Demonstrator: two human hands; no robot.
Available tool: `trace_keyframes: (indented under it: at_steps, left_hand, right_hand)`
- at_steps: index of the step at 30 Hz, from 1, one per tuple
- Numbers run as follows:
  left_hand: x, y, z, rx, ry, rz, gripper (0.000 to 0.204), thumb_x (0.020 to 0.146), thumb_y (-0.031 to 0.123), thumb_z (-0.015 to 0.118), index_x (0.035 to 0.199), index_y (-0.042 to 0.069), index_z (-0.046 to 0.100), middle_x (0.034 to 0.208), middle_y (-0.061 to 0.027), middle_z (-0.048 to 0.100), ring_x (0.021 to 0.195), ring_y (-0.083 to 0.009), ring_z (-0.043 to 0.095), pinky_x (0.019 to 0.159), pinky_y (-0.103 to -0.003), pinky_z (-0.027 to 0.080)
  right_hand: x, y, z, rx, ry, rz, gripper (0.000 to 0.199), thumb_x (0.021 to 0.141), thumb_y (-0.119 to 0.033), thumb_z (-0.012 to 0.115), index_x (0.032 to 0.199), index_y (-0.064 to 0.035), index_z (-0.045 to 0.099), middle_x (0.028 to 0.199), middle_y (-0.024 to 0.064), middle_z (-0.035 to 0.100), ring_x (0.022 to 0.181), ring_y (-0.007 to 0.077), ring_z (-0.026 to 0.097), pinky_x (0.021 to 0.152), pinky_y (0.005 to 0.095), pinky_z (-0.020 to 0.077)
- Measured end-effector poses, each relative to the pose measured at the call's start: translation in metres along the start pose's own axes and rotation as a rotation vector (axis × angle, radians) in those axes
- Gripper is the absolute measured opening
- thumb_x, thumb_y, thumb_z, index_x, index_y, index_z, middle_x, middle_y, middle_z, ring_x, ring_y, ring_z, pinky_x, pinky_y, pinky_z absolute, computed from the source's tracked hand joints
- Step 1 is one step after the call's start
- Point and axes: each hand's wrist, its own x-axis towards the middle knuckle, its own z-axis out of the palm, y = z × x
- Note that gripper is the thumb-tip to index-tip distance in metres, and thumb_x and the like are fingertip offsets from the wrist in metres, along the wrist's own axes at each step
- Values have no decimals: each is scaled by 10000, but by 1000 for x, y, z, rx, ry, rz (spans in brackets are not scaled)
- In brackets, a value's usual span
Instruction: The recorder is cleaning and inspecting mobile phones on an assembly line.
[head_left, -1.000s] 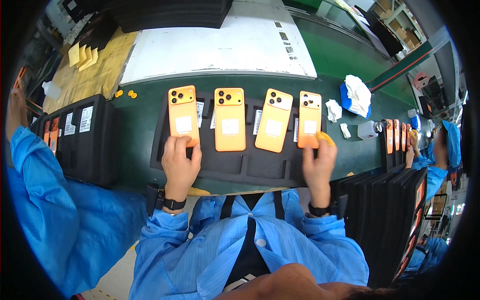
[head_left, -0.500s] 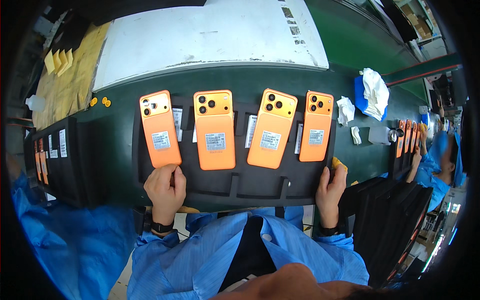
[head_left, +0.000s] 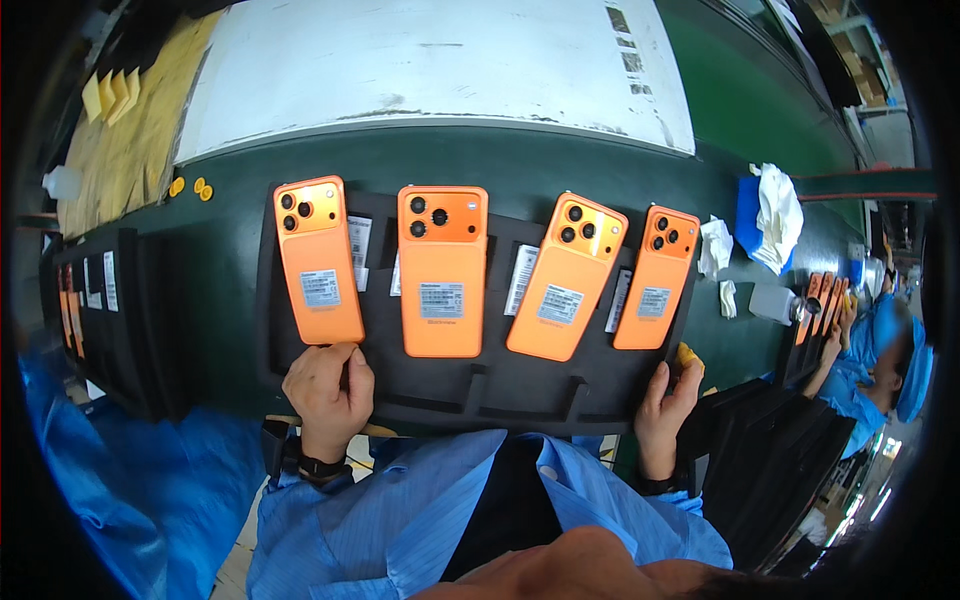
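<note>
The left hand [head_left: 325, 385] is covering the near-left edge of the black tray [head_left: 480, 390], and its fingertips are hiding the bottom corner of the leftmost orange phone [head_left: 318, 262]. The right hand [head_left: 665, 400] is masking the tray's near-right corner; whether its grip is closing on the small yellow piece [head_left: 686, 355] at its fingertips is not showing clearly. White labels [head_left: 522, 278] are lying partly tucked under the phones, their print too small to make out. The dark stack [head_left: 100, 310] at the left is fading into the black rim, and the co-worker [head_left: 880, 350] at the right is being cut off there.
</note>
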Motion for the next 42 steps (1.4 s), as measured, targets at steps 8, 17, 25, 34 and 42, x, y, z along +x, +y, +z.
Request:
trace_keyframes:
  at_steps: [8, 17, 25, 34, 42]
  left_hand:
    - [3, -3, 0, -26, 51, 31, 128, 747, 27, 691, 867, 48, 650, 662, -69, 581, 554, -252, 572, 534, -364, 447]
    - [2, -4, -1, -41, 69, 53, 122, 716, 39, 699, 829, 58, 658, 638, -54, 583, 528, -235, 562, 520, -352, 448]
    - [-2, -7, 0, -32, 114, 64, 137, 726, 91, 728, 850, 73, 673, 629, -25, 576, 535, -192, 560, 526, -326, 447]
    - [5, -9, -15, -261, 131, -88, 130, 767, -10, 665, 885, 45, 670, 724, -106, 603, 608, -271, 593, 551, -365, 478]
    - [41, -52, -34, 188, 23, -354, 314, 836, 93, 659, 1115, -43, 610, 1005, -225, 602, 931, -427, 603, 805, -456, 495]
  right_hand:
    - [-5, 12, 1, 58, 10, 42, 305, 966, -65, 554, 1222, 96, 520, 1088, 214, 567, 993, 324, 595, 878, 367, 465]
    - [-6, 19, 1, 49, 1, -10, 328, 1010, -112, 520, 1254, 101, 465, 1133, 204, 566, 1025, 282, 587, 914, 355, 464]
    - [-7, 28, -3, 76, -57, 34, 298, 1035, -98, 501, 1282, 64, 461, 1154, 149, 579, 1067, 194, 558, 934, 303, 447]
    - [4, 0, 2, 34, -36, -10, 286, 988, -110, 536, 1196, 83, 494, 1029, 194, 573, 941, 277, 579, 847, 357, 466]
    - [10, -3, -3, -119, -68, 57, 365, 916, -115, 616, 1183, 122, 544, 983, 268, 574, 882, 405, 576, 795, 426, 467]
